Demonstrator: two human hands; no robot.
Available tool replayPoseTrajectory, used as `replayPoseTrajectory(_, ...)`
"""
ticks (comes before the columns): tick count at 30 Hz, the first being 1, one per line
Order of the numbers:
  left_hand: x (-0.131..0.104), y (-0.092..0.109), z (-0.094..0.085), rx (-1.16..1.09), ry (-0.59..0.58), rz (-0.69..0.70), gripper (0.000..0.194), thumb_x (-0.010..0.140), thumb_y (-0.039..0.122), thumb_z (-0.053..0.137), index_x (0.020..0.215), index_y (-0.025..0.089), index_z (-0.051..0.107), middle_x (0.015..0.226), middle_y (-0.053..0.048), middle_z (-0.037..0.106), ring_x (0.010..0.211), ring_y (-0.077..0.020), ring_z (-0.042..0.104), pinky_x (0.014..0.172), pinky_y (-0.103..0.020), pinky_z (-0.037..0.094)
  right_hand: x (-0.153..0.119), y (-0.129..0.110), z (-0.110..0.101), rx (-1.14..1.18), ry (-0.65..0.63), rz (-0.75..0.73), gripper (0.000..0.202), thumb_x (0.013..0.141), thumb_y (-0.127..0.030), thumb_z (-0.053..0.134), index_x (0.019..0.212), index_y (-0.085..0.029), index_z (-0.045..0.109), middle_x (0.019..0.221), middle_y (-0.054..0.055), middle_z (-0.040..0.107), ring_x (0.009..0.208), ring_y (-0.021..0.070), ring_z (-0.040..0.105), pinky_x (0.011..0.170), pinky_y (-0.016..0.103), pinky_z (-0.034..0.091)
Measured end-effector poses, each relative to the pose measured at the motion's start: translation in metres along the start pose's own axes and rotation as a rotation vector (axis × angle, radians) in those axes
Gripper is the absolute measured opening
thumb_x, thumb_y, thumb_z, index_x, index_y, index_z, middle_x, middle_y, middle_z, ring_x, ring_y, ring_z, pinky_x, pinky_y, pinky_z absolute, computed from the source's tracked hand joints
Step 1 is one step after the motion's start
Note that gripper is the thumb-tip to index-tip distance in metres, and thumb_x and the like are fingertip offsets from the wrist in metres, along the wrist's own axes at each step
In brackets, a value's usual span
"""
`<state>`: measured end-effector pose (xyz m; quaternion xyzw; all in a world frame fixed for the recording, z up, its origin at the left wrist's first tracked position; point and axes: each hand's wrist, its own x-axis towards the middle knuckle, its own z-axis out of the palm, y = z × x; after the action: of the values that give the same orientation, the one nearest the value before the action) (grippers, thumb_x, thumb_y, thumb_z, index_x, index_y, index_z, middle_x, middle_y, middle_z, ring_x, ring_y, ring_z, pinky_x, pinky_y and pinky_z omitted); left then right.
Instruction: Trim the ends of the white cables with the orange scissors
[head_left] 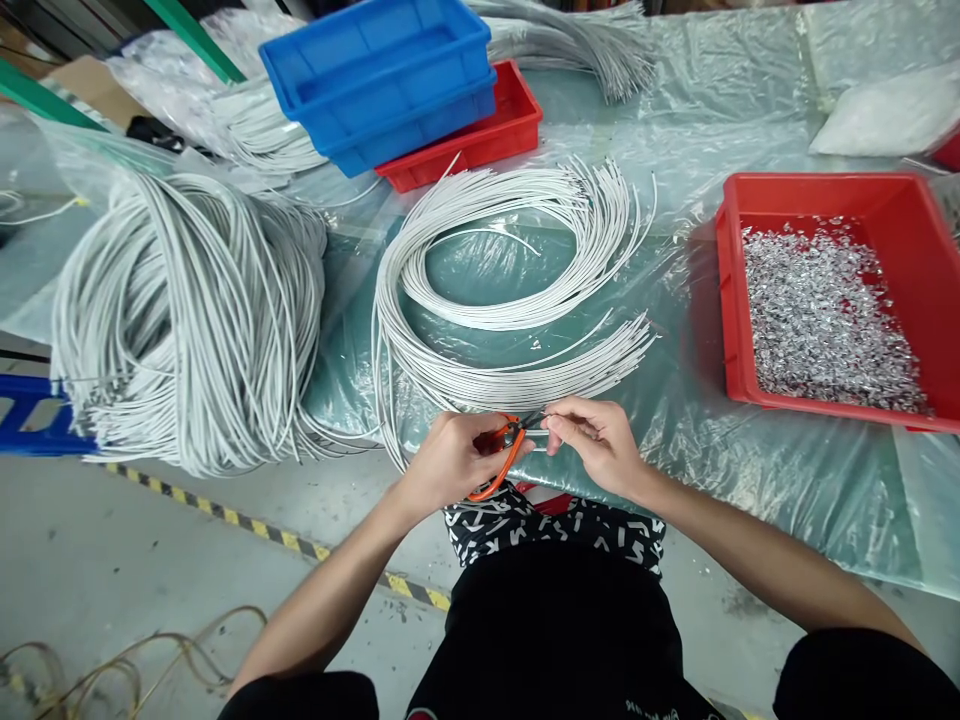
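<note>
Orange-handled scissors point(496, 478) are gripped in my left hand point(448, 458), with the dark blades pointing right. My right hand point(594, 440) is closed in a pinch right at the blade tips; what lies between its fingertips is too small to make out. A short stretch of white cable point(537, 434) shows between the two hands. Just beyond them, a loosely coiled bundle of white cables point(517, 385) lies on the table, its cut ends fanned out to the right.
A large heap of white cables point(202, 320) sits at left. Stacked blue bins point(390, 110) and a red bin point(517, 110) stand at the back. On the right, a red tray point(832, 190) holds small shiny pieces. Plastic sheeting point(697, 450) covers the table.
</note>
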<state>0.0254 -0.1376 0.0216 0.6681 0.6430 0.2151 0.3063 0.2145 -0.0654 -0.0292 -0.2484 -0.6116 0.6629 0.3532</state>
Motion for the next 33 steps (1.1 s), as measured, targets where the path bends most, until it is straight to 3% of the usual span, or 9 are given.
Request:
replayPoseTrajectory(13, -0.0012, -0.0007, -0.0009, -0.081, -0.055, -0.026, 0.038, 0.086, 0.036, 0.065, 0.059, 0.015, 0.049, 0.057, 0.006, 0.029, 0.056, -0.0078, 0.022, 0.048, -0.022, 0.022, 0.0021, -0.0071, 0.0013, -0.052, 0.005, -0.074, 0.019, 0.092, -0.029, 0.059, 0.08, -0.017, 0.067, 0.063, 0.001, 0.064, 0.056, 0.0133, 0.062, 0.055, 0.025, 0.05)
replayPoseTrajectory(25, -0.003, 0.0005, -0.0019, -0.137, -0.054, -0.011, 0.043, 0.086, 0.036, 0.067, 0.056, 0.016, 0.042, 0.057, 0.006, 0.027, 0.055, -0.0078, 0.021, 0.048, -0.024, 0.02, 0.0021, -0.0089, 0.0015, -0.14, 0.019, -0.139, 0.019, 0.093, -0.027, 0.058, 0.078, -0.018, 0.067, 0.066, 0.003, 0.065, 0.058, 0.0145, 0.061, 0.057, 0.027, 0.05)
replayPoseTrajectory(33, -0.0014, 0.0024, -0.0026, -0.106, -0.074, -0.063, 0.042, 0.088, 0.045, 0.062, 0.061, 0.016, 0.047, 0.058, 0.005, 0.03, 0.056, -0.0082, 0.023, 0.049, -0.024, 0.021, 0.0017, -0.0059, 0.0011, -0.09, 0.042, -0.109, 0.015, 0.092, -0.028, 0.061, 0.083, -0.018, 0.069, 0.066, 0.001, 0.063, 0.059, 0.0135, 0.058, 0.058, 0.027, 0.048)
